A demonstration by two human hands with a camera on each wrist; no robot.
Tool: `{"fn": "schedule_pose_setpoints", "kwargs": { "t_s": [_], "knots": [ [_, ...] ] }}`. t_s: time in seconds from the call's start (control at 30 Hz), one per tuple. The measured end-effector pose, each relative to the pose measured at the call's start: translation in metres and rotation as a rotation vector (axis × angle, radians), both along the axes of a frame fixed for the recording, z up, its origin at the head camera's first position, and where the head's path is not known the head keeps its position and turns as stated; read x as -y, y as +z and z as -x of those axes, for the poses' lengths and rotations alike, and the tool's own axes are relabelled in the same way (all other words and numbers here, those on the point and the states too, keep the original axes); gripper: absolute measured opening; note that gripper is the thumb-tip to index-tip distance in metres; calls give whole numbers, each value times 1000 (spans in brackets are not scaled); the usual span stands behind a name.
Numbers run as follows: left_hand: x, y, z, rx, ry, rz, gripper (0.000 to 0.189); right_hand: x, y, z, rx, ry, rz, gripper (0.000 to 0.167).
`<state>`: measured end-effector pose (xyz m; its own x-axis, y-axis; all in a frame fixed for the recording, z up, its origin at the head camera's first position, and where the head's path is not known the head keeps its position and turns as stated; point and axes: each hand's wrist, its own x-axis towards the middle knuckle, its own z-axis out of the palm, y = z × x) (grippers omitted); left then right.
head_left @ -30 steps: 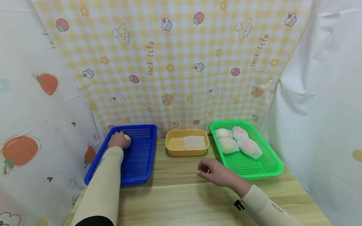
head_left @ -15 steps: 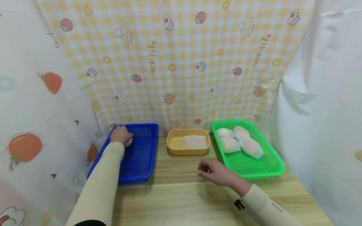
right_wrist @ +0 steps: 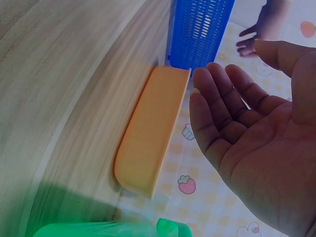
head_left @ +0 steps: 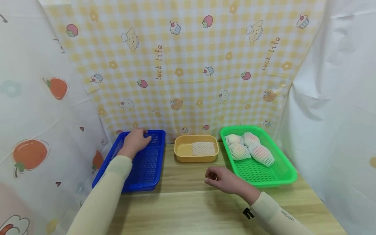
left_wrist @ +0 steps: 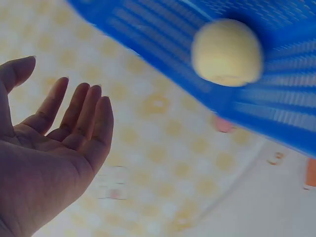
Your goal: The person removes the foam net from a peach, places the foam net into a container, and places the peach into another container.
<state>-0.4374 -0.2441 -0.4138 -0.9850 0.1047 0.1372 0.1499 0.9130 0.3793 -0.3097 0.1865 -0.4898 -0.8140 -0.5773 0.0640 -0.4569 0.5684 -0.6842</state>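
Observation:
My left hand (head_left: 135,142) is above the back of the blue basket (head_left: 148,166), fingers relaxed and holding nothing. In the left wrist view, a round pale-yellow fruit (left_wrist: 227,52), slightly blurred, sits in a corner of that basket, apart from the hand (left_wrist: 64,133). The hand and arm hide this fruit in the head view. My right hand (head_left: 224,179) hovers over the table in front of the green basket, with loosely curled fingers and nothing in them.
Between the baskets stands a small yellow tray (head_left: 182,159) with a flat white foam net (head_left: 203,148) in it. The green basket (head_left: 255,179) on the right holds several fruits (head_left: 260,154) in white foam nets. A patterned cloth (head_left: 188,65) hangs behind.
My left hand has let go of the pale fruit, which it held at the left side of the blue basket, and has moved up and right. The right hand stays where it was.

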Motion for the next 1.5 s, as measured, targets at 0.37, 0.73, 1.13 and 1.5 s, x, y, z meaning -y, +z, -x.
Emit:
{"fn": "schedule_pose_setpoints", "kwargs": {
  "t_s": [0.37,0.73,1.13,1.5],
  "knots": [
    [-49,5,-47,-48,-118,-143,39,-1,-3,1,-16,-15,-9,10],
    [-86,1,-86,-65,-193,-282,27,-2,-1,0,-21,-13,-2,12],
    [-136,-34,-128,-32,-418,-442,15,-4,-1,2,-17,-21,11,12],
    [-150,-66,-141,58,-451,-440,11,-4,0,-1,4,-23,2,10]
  ]
}}
